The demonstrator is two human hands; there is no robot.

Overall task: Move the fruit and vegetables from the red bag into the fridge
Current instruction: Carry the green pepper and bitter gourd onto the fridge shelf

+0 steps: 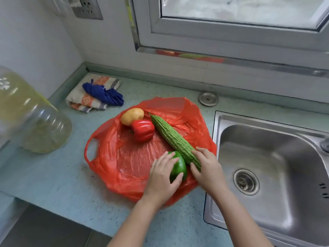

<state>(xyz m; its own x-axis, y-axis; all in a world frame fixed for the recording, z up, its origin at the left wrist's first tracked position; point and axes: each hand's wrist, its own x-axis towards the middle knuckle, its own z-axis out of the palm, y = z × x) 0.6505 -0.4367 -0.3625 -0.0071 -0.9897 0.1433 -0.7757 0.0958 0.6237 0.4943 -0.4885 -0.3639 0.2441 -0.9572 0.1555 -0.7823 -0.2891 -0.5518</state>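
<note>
1. Reaching in from the near edge, 2 bare forearms cross the blue-green table (53, 179) toward the red bag (135, 157), which lies opened out flat on it.
2. The left hand (162, 177) lies over the green pepper (179, 169); its fingers (171, 160) curl over the top and the thumb presses the near side, so it is grasping the pepper, which rests on the bag.
3. The right hand (207, 168) is just beside the left one, its fingers (195, 169) wrapped round the near end of the bitter gourd (173, 138), grasping it.
4. The gourd touches the green pepper's right side and runs diagonally away from the right fingers, up and to the left across the bag.
5. Beyond the left fingers, a red pepper (143, 130) sits on the bag, close against the gourd's left side.
6. A yellowish potato (132, 116) touches the red pepper's far side, near the gourd's pointed tip.
7. Right of the right hand, a steel sink (267, 157) is set into the table, its drain well apart from the bag.
8. Far left of both hands stands a large clear jar (32, 122) of yellowish liquid.
9. Farther back, a striped cloth (85, 100) with a crumpled blue item (105, 93) on it lies near the wall, below a window (231, 24).
</note>
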